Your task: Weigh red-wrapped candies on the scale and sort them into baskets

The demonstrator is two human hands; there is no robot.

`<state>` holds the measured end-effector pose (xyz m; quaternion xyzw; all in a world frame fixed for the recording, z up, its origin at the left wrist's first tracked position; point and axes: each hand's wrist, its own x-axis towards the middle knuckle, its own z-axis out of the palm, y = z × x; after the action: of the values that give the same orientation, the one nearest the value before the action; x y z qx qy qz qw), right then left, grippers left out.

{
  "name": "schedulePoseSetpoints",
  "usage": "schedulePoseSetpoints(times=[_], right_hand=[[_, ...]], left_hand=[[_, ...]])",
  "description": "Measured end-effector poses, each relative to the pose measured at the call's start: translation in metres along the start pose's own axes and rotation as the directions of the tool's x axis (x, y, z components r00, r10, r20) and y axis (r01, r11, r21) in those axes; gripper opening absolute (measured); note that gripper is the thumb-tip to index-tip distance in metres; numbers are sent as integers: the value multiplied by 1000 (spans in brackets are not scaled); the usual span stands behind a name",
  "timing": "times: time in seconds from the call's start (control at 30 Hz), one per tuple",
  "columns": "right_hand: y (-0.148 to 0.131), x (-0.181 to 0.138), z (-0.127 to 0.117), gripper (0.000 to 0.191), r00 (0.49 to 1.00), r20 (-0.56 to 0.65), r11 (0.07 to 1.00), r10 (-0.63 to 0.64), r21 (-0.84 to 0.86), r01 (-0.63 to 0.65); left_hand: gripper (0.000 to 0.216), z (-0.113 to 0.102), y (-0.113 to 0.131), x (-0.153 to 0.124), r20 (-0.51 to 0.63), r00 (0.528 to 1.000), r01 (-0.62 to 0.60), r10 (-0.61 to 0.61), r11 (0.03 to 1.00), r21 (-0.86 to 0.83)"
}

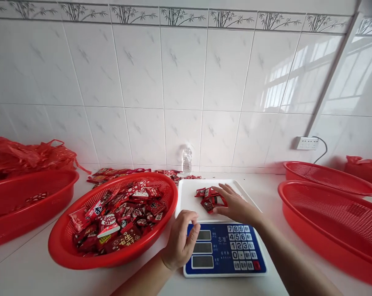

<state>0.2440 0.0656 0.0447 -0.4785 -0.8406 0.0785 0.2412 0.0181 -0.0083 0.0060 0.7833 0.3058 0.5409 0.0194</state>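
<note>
On the white weighing tray (187, 201) of a blue-fronted electronic scale (224, 263) lies a small pile of red snack packets (207, 204). My right hand (237, 205) reaches over this pile from the right, fingers stretched and apart, its fingertips at the packets. Whether it presses on any of them I cannot tell. My left hand (181, 240) hovers by the scale's left front corner, loosely curled, with a gap between thumb and fingers and nothing visible in it. Left of it stands a red perforated basket (63, 244) heaped with red and dark wrapped snack packets (127, 220).
Another red basket (50, 179) stands at far left, with red plastic bags (28, 154) behind. More packets (112, 174) and a clear bottle (187, 159) line the wall. Two red baskets, a nearer one (309, 222) and a farther one (324, 174), stand right, below a power strip (307, 143).
</note>
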Motion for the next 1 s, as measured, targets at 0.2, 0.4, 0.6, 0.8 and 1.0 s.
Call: schedulePoseSetpoints(times=[0.2,0.4,0.6,0.8,1.0], right_hand=[[-2,18,-2,57,994,111,1000,-14,18,12],[-14,26,3,63,991,128,997,24,-70,-15],[-29,40,25,61,993,114,980,-41,-190,62],[-16,46,28,37,999,-28,942,-27,-335,16],[-7,52,24,29,990,-126,904,-55,-428,-4]], left_hand=[[25,-4,2,1,-13,998,56,-57,997,-61],[25,-6,4,0,1,1000,13,-13,997,-72],[26,-7,2,0,-24,1000,12,-14,996,-93],[26,-7,0,-2,-8,1000,12,-13,995,-103],[25,-8,-4,-2,-7,1000,17,-18,992,-126]])
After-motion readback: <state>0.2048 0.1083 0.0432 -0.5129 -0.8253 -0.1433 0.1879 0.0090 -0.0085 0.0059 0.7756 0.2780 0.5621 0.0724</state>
